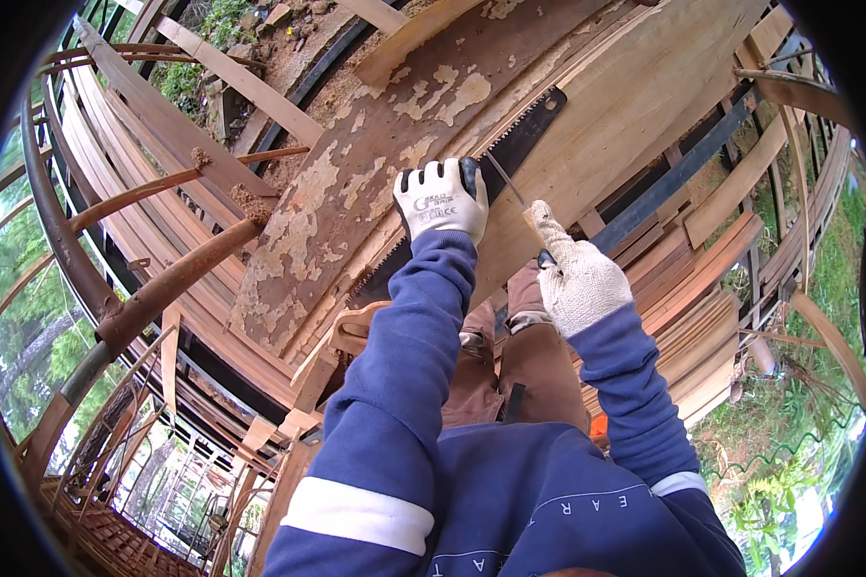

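Note:
A handsaw with a dark blade (526,128) and a wooden handle (353,330) lies slantwise along the boards, its toothed edge facing the peeling brown board. My left hand (442,200), in a white glove with dark fingertips, presses over the middle of the blade, fingers curled round it. Part of the blade is hidden under that hand and sleeve. My right hand (583,281), gloved too, closes on a slim metal file (506,179). The index finger stretches along the file, whose far tip reaches the saw's teeth just right of my left hand.
A brown board with flaking paint (293,245) lies beside a pale plank (625,106). Stacked timber (712,337) stands to the right, with long planks (154,202) at left. Rusty metal pipes (178,279) jut in from the left. My knees are below the plank.

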The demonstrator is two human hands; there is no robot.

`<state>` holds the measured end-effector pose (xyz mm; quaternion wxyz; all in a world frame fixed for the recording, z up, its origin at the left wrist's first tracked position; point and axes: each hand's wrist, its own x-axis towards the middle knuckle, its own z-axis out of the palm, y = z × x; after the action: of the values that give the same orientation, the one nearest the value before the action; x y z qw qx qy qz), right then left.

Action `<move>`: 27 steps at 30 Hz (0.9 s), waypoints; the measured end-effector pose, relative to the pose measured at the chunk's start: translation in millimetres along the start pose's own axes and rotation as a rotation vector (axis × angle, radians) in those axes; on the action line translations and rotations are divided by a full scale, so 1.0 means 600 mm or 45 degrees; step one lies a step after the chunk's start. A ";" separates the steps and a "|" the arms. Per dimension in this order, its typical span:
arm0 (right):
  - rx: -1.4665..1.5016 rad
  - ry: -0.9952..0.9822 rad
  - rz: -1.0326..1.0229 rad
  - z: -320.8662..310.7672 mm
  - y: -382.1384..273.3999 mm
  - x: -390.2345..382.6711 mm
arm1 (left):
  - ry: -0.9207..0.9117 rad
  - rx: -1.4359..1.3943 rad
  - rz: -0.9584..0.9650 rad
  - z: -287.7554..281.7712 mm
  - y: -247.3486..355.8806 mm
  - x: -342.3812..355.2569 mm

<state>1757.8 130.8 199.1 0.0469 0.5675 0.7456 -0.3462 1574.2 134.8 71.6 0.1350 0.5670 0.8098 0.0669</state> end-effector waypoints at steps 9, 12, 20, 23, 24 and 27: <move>0.017 -0.076 -0.029 0.011 0.000 0.072 | -0.056 -0.009 -0.001 -0.007 -0.002 0.000; 0.076 -0.047 -0.009 0.024 -0.006 0.114 | -0.055 0.006 -0.002 -0.007 0.003 0.001; 0.577 0.174 -0.214 -0.009 -0.006 0.075 | -0.043 0.052 -0.025 0.002 -0.002 0.000; 0.275 0.121 -0.157 0.013 0.025 0.026 | -0.005 0.023 0.013 -0.007 0.001 0.001; 0.212 0.153 -0.173 0.023 0.035 0.013 | -0.018 0.037 0.007 -0.006 0.003 0.000; 0.162 0.146 -0.166 0.025 0.045 0.002 | 0.003 0.057 0.014 -0.002 0.003 0.001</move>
<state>1776.3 126.7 174.7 -0.0545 0.5386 0.7589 -0.3620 1575.5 135.9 73.1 0.1209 0.5743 0.8081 0.0501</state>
